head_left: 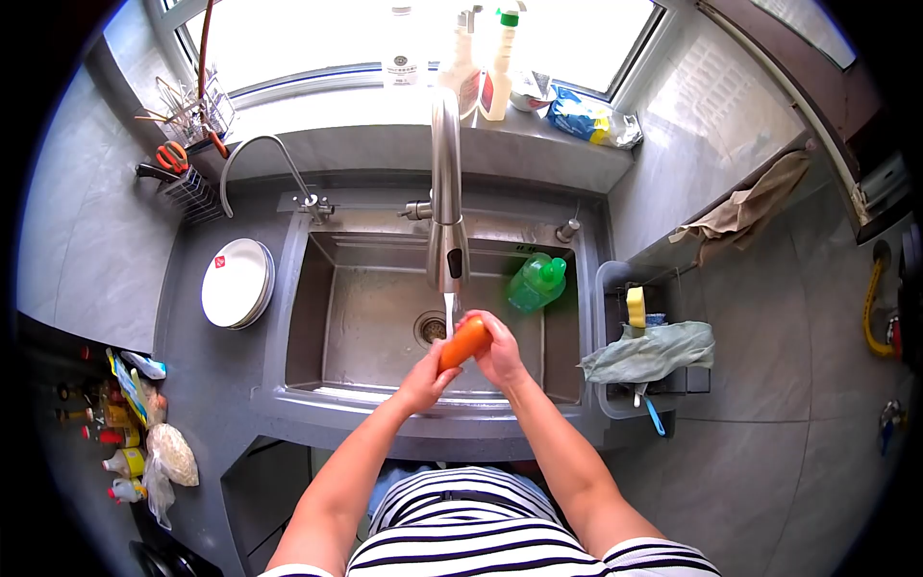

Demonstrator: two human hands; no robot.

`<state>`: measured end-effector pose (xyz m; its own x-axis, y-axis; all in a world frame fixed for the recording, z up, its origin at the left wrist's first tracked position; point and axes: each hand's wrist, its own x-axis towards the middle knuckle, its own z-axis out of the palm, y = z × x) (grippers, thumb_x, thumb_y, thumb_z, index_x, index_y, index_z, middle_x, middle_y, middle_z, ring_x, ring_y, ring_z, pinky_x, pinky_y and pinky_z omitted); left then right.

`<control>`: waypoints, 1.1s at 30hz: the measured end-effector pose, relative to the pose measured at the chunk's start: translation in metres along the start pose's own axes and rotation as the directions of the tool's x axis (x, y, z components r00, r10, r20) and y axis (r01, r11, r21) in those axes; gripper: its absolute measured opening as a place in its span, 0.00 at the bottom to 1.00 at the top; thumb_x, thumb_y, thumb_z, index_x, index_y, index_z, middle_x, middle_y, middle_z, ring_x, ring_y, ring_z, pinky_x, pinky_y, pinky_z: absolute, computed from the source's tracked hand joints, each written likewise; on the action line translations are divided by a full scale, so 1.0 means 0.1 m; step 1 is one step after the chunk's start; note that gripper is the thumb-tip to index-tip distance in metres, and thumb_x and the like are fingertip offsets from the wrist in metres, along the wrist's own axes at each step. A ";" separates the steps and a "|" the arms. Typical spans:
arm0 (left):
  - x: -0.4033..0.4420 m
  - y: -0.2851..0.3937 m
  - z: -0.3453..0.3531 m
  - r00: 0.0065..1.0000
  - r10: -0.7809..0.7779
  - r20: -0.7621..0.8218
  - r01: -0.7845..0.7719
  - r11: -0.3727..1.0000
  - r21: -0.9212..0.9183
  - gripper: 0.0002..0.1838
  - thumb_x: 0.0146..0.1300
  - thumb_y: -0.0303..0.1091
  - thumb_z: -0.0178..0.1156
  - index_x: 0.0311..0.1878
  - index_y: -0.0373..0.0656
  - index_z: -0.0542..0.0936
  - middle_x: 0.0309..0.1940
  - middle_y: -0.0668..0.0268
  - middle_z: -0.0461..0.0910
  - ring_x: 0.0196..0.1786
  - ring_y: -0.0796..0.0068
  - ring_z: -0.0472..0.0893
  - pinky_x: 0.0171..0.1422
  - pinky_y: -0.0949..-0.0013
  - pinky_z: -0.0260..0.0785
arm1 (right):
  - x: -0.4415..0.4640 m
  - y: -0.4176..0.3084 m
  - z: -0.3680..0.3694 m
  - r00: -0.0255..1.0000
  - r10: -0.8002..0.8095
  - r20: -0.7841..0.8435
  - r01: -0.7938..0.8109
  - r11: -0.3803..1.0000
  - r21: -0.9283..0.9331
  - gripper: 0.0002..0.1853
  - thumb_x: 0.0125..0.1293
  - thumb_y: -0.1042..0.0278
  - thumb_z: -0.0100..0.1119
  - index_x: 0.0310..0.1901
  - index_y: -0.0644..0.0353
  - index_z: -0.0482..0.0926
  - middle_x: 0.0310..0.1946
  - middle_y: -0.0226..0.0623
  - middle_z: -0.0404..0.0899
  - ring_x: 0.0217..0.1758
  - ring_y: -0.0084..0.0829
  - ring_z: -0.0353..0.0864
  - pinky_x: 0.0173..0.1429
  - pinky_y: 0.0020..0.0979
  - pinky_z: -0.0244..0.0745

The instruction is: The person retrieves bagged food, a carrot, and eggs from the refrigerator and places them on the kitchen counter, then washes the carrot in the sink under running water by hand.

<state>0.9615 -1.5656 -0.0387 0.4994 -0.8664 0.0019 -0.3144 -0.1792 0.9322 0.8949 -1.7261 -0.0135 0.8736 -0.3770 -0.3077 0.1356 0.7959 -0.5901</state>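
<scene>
A carrot (463,344) is held over the sink (370,351), just below the running faucet (447,231). My left hand (423,380) is closed around its lower end, and my right hand (500,354) grips its upper right side. Water falls from the spout beside the carrot's upper part. The drain (431,329) lies under and to the left of it. Some of my fingers are hidden behind the carrot.
A green soap bottle (538,283) is in the sink's right side. Stacked plates (236,284) stand on the left counter. A bin with a draped cloth (649,354) and yellow sponge (636,308) hangs at right. Spray bottles (498,67) line the windowsill.
</scene>
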 end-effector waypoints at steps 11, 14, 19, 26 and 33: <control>0.27 -0.10 0.29 0.902 -0.419 -0.101 0.294 0.769 -0.567 0.19 0.75 0.42 0.44 0.59 0.38 0.68 0.49 0.62 0.76 0.51 0.75 0.74 0.56 0.69 0.68 | 0.00 0.34 -0.02 0.997 -0.024 -0.069 -0.011 0.885 -0.466 0.29 0.74 0.56 0.45 0.71 0.59 0.53 0.59 0.35 0.67 0.56 0.25 0.72 0.61 0.30 0.67; 0.33 -0.16 0.42 0.832 -0.554 0.030 0.325 0.443 -0.835 0.19 0.77 0.42 0.41 0.62 0.41 0.66 0.53 0.63 0.73 0.55 0.75 0.73 0.61 0.69 0.66 | -0.10 0.20 -0.05 0.996 0.056 0.070 -0.004 0.806 -0.592 0.40 0.68 0.71 0.47 0.76 0.56 0.37 0.71 0.42 0.52 0.67 0.29 0.65 0.66 0.33 0.65; 0.42 0.15 0.39 0.860 -0.495 -0.123 0.202 0.553 -0.808 0.17 0.75 0.41 0.46 0.59 0.41 0.68 0.51 0.65 0.75 0.52 0.74 0.76 0.57 0.69 0.70 | -0.26 0.05 -0.04 0.983 0.163 0.083 -0.033 0.603 -0.797 0.52 0.54 0.76 0.56 0.75 0.60 0.33 0.71 0.51 0.52 0.70 0.39 0.62 0.69 0.32 0.62; 0.49 -0.09 0.14 0.833 -0.553 0.005 0.176 0.255 -0.951 0.14 0.72 0.40 0.53 0.54 0.43 0.73 0.46 0.66 0.79 0.49 0.73 0.80 0.55 0.66 0.75 | -0.39 -0.17 -0.05 0.935 0.239 0.262 0.118 0.488 -0.865 0.49 0.50 0.76 0.61 0.75 0.54 0.47 0.69 0.50 0.58 0.71 0.39 0.62 0.69 0.34 0.61; 0.27 -0.05 -0.16 0.896 -0.420 0.145 0.288 0.299 -0.910 0.17 0.71 0.39 0.54 0.59 0.44 0.73 0.52 0.66 0.77 0.52 0.74 0.78 0.57 0.69 0.73 | -0.40 -0.04 0.03 0.975 0.014 0.220 0.220 0.039 -0.975 0.36 0.61 0.62 0.62 0.69 0.52 0.57 0.44 0.46 0.80 0.44 0.44 0.83 0.47 0.35 0.77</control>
<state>0.9895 -1.5811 -0.0380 0.4620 -0.7685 -0.4427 0.7841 0.1208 0.6087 0.8607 -1.7127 0.0035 0.9570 -0.2520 -0.1439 -0.2583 -0.5133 -0.8185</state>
